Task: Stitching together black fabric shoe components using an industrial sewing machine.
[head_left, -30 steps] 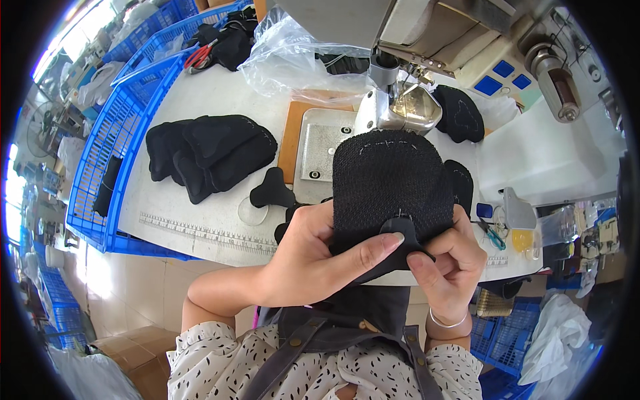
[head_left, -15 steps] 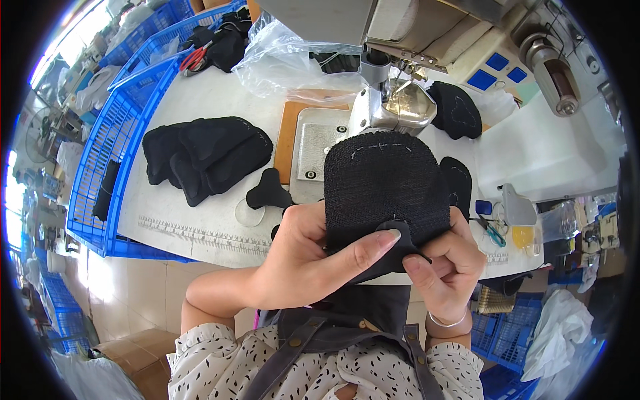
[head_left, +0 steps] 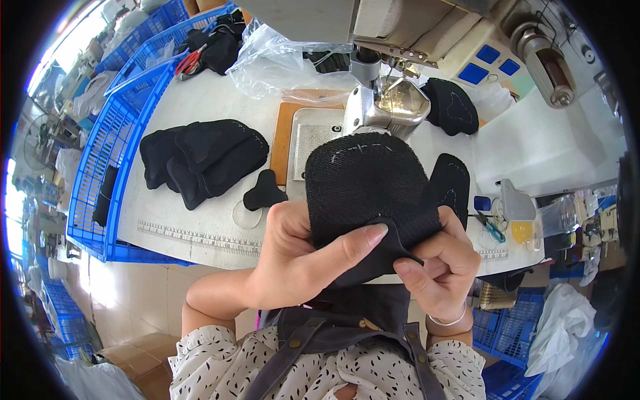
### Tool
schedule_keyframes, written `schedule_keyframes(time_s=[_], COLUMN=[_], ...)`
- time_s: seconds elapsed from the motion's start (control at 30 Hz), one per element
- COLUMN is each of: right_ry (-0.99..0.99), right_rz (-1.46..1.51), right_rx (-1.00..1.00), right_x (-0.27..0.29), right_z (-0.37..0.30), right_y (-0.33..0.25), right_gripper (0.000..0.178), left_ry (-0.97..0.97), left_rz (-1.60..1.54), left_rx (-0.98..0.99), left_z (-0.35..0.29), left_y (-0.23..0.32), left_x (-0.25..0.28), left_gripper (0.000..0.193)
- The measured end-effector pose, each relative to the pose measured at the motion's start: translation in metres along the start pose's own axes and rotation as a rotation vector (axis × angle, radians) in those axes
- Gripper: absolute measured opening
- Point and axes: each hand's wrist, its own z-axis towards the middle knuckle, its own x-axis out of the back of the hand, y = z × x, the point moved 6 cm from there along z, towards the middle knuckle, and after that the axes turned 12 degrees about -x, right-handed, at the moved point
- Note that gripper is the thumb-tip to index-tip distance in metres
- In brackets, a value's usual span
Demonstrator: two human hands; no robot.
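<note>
A black textured fabric piece (head_left: 367,173) with a rounded top edge and white marks along it is held up in front of the sewing machine (head_left: 390,107). My left hand (head_left: 310,257) is closed on its left side. The left thumb presses a smaller smooth black fabric piece (head_left: 385,233) flat against it. On the lower right, my right hand (head_left: 440,267) pinches the edge of the black fabric, fingers curled behind it. The fingers behind the fabric are partly hidden. Left of my hands, a small lobed black piece (head_left: 265,191) lies on the white table (head_left: 200,223).
Black fabric pieces (head_left: 207,157) are piled on the table's left, beside a blue crate (head_left: 110,173). Red-handled scissors (head_left: 191,62) and clear plastic (head_left: 273,63) lie at the back. More marked black pieces (head_left: 452,180) and teal-handled scissors (head_left: 492,229) are on the right.
Both hands have brought the fabric slightly left, and it now leans a little more to the left. The smaller piece's upper edge has tilted under the left thumb.
</note>
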Motion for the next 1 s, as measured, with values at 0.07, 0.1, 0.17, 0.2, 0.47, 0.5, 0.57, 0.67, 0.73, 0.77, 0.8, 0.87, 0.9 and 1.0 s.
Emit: schedule_keyframes(time_s=[0.07,0.1,0.17,0.2,0.47,0.5,0.57,0.67,0.73,0.77,0.8,0.87,0.9,1.0], right_ry=[0.008,0.058,0.125,0.079,0.034,0.019,0.005,0.161,0.102,0.078,0.065,-0.190,-0.183,-0.241], right_rz=[-0.012,0.143,0.292,0.242,0.226,0.223,0.224,0.324,0.485,0.430,0.433,0.354,0.334,0.209], right_rx=[0.027,-0.026,-0.078,-0.057,-0.048,-0.017,0.015,0.019,-0.242,-0.291,-0.287,-0.552,-0.520,-0.405], right_x=[-0.002,-0.002,0.003,0.004,0.004,0.005,0.002,0.005,0.000,0.000,0.005,-0.003,-0.004,0.001], right_z=[-0.002,-0.004,-0.007,-0.006,-0.004,-0.004,-0.005,-0.004,0.004,0.008,0.012,0.017,0.022,0.032], right_y=[0.002,0.009,0.015,0.014,0.010,0.009,0.010,0.011,0.017,0.021,0.020,0.030,0.028,0.035], right_gripper=[0.015,0.015,0.015,0.016,0.013,0.015,0.017,0.028,0.041,0.030,0.030,0.015,0.012,0.020], left_ry=[0.056,0.115,0.134,0.164,0.200,0.203,0.206,0.204,0.233,0.242,0.213,0.185,0.155,0.097], left_rz=[-0.043,-0.086,-0.090,-0.092,-0.133,-0.134,-0.131,-0.079,-0.050,-0.045,-0.030,-0.019,-0.003,0.074], left_rx=[0.001,-0.001,-0.001,-0.005,-0.015,-0.017,-0.018,-0.014,0.003,-0.004,0.003,0.002,0.009,0.014], left_z=[0.001,0.001,0.003,0.003,0.000,0.000,0.001,0.003,0.007,0.009,0.012,0.018,0.021,0.031], left_y=[0.001,0.002,0.006,0.008,0.008,0.008,0.008,0.008,0.009,0.009,0.007,0.004,0.001,-0.007], left_x=[0.003,0.007,0.008,0.011,0.010,0.009,0.009,0.010,0.011,0.014,0.016,0.021,0.022,0.031], left_gripper=[0.009,0.007,0.007,0.008,0.010,0.010,0.010,0.010,0.008,0.008,0.007,0.007,0.008,0.011])
